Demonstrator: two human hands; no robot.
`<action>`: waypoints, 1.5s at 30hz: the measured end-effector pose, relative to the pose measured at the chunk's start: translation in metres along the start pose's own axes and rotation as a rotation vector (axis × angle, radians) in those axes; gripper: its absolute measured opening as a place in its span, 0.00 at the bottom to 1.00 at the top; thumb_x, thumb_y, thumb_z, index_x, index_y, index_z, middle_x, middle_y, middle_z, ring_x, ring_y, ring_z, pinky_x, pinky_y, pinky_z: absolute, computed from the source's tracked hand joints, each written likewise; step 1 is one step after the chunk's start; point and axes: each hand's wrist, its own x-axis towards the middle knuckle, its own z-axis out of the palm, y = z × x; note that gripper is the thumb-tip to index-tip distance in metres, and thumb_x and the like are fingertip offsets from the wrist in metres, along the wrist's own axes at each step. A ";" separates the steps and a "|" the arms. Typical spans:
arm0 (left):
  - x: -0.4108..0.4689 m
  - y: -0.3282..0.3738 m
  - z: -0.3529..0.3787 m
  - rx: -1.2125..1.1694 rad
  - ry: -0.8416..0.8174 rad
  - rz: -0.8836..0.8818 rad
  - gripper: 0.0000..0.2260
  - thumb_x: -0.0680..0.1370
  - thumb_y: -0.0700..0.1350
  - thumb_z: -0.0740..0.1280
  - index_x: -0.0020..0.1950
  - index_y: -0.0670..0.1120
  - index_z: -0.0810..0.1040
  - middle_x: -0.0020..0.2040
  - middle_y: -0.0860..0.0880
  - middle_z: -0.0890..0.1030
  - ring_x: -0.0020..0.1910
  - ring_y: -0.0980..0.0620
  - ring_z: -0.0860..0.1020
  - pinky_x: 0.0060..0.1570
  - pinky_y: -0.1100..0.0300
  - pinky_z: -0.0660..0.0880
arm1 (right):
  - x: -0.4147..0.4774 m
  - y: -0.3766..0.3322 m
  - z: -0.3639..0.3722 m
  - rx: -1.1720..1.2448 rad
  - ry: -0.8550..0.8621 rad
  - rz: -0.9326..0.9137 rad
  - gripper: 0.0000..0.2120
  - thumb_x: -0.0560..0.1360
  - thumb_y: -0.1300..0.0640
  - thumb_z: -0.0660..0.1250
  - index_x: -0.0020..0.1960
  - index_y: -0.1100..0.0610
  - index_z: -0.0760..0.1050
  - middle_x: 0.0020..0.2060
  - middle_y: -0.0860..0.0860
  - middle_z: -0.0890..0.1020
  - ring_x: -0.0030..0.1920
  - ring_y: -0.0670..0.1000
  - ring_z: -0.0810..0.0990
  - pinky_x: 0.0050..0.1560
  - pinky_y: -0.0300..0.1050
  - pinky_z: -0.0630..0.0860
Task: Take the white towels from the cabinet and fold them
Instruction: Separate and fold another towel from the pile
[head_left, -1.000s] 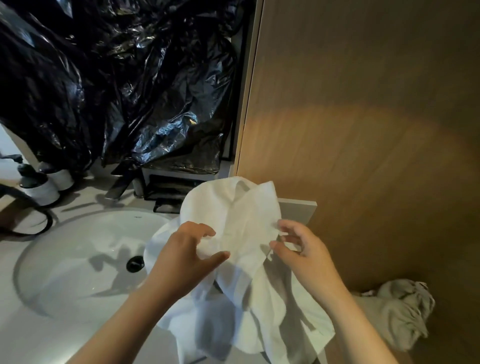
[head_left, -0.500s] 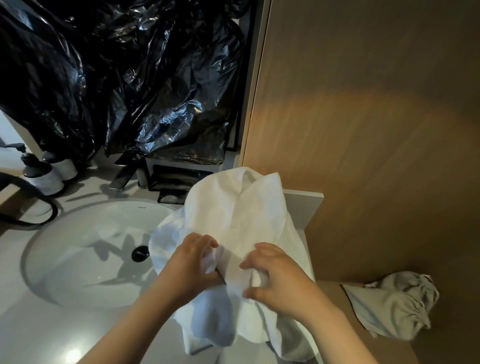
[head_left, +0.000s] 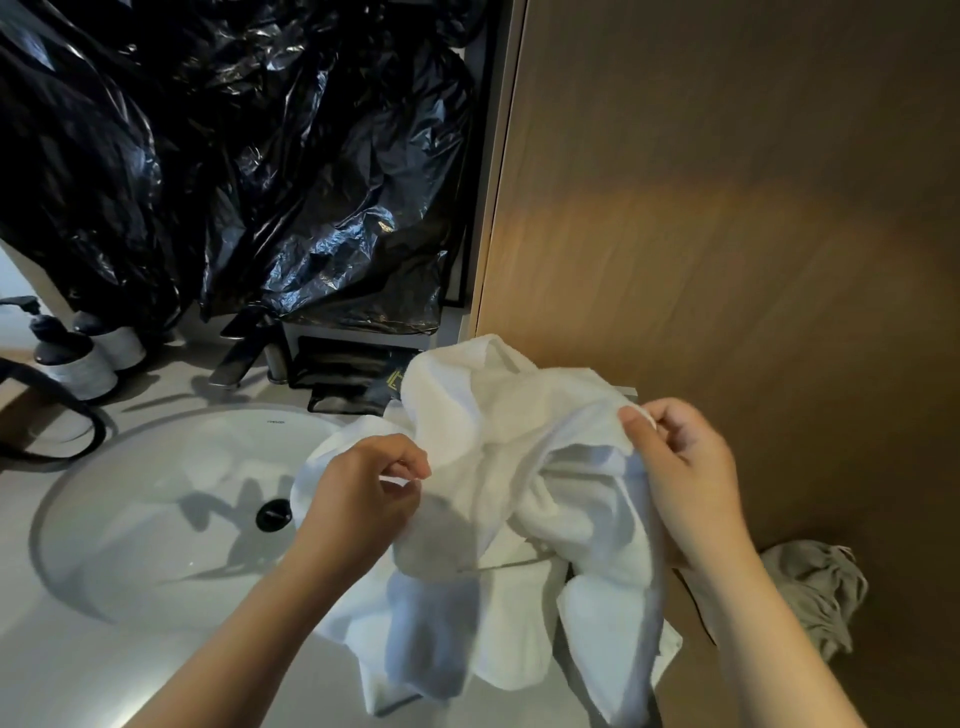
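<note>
**White towel bunched between two pinching hands**

Thumb and curled fingers of the left hand pinch a fold of the towel. The right hand pinches an edge at its thumb tip, slightly higher. The cloth sags crumpled between the two grips and hangs below them, so no long axis reads yet. I judge an edge needs drawing taut sideways before any fold. Beneath lies the pale worktop, with the sink left of the left grip. A wood panel stands beyond the right grip, and a grey cloth lies below it.
</note>
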 end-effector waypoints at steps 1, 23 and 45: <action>0.000 0.000 0.001 0.001 0.005 0.000 0.14 0.71 0.30 0.66 0.37 0.50 0.79 0.45 0.55 0.82 0.41 0.62 0.79 0.37 0.77 0.70 | 0.002 0.002 -0.003 -0.038 -0.055 0.017 0.12 0.79 0.53 0.66 0.41 0.59 0.75 0.34 0.60 0.75 0.32 0.49 0.70 0.32 0.38 0.66; -0.014 -0.008 0.013 0.354 -0.170 0.338 0.07 0.68 0.47 0.78 0.43 0.54 0.83 0.49 0.59 0.78 0.51 0.52 0.73 0.49 0.62 0.67 | -0.042 0.018 -0.001 -0.471 -0.472 -0.104 0.15 0.70 0.52 0.77 0.52 0.38 0.79 0.55 0.29 0.74 0.62 0.34 0.69 0.66 0.37 0.66; -0.002 -0.008 -0.001 0.091 -0.347 0.049 0.19 0.66 0.44 0.80 0.55 0.50 0.82 0.65 0.61 0.72 0.56 0.61 0.78 0.58 0.68 0.74 | -0.027 0.026 -0.010 -0.177 -0.173 -0.164 0.16 0.75 0.48 0.68 0.37 0.60 0.82 0.37 0.48 0.82 0.42 0.48 0.80 0.45 0.46 0.77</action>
